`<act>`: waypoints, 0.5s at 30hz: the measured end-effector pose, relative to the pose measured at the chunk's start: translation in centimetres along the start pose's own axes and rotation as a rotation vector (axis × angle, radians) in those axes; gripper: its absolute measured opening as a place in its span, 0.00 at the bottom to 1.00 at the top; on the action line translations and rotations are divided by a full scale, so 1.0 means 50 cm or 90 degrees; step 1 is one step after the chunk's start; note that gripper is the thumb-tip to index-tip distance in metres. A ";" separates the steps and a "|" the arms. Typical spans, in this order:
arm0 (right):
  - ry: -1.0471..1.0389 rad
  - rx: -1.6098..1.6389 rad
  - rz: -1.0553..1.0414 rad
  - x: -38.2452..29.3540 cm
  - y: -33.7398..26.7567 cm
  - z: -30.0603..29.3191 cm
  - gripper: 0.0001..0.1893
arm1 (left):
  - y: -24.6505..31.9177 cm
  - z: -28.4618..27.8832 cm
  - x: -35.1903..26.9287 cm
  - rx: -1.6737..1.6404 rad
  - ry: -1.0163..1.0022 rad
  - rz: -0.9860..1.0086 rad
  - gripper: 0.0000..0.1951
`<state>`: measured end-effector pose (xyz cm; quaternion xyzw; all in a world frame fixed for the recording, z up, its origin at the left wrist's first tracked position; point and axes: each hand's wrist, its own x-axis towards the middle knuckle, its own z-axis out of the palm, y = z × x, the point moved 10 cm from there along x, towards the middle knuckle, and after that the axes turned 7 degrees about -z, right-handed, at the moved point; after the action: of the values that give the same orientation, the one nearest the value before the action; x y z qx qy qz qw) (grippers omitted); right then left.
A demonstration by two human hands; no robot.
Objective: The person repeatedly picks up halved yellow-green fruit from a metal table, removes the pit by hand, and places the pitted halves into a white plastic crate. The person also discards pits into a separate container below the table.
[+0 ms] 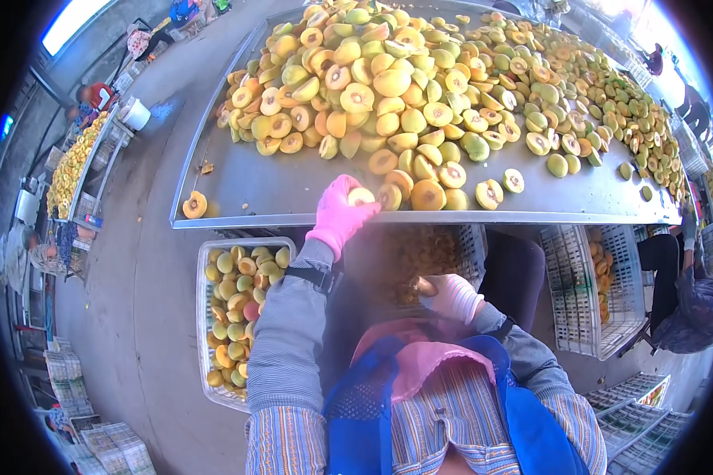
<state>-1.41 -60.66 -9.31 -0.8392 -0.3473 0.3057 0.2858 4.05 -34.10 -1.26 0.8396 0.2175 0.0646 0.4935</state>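
Note:
My left hand (346, 211), in a pink glove, holds a halved yellow fruit (361, 196) above the near edge of the metal table (261, 190). Beside its fingertips lies another fruit half (389, 196). My right hand (451, 295), in a striped glove, is near my lap below the table edge. Its fingers are closed around a small brownish thing (425, 286), too blurred to name. A large heap of halved fruit (392, 83) covers much of the table; many cut faces show stones or hollows.
A white plastic crate (205, 332) of fruit stands at lower left. Under the table is a crate with brownish pieces (425, 252). Another white crate (570, 297) stands at right, near a co-worker's leg (659, 273). Stacked crates (636, 415) are at lower right.

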 end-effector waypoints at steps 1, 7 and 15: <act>0.020 0.035 -0.007 -0.008 -0.027 -0.015 0.21 | 0.006 0.003 -0.017 -0.097 -0.026 0.000 0.20; 0.139 0.158 -0.103 -0.021 -0.158 -0.099 0.21 | 0.042 -0.026 -0.135 -0.757 -0.022 -0.072 0.19; 0.185 0.217 -0.178 -0.014 -0.258 -0.096 0.15 | 0.076 -0.002 -0.232 -0.843 -0.095 -0.069 0.26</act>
<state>-3.69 -54.80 2.96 -0.7581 -0.3587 0.1934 0.5092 -5.26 -40.58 3.28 0.3497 0.1391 0.1011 0.9209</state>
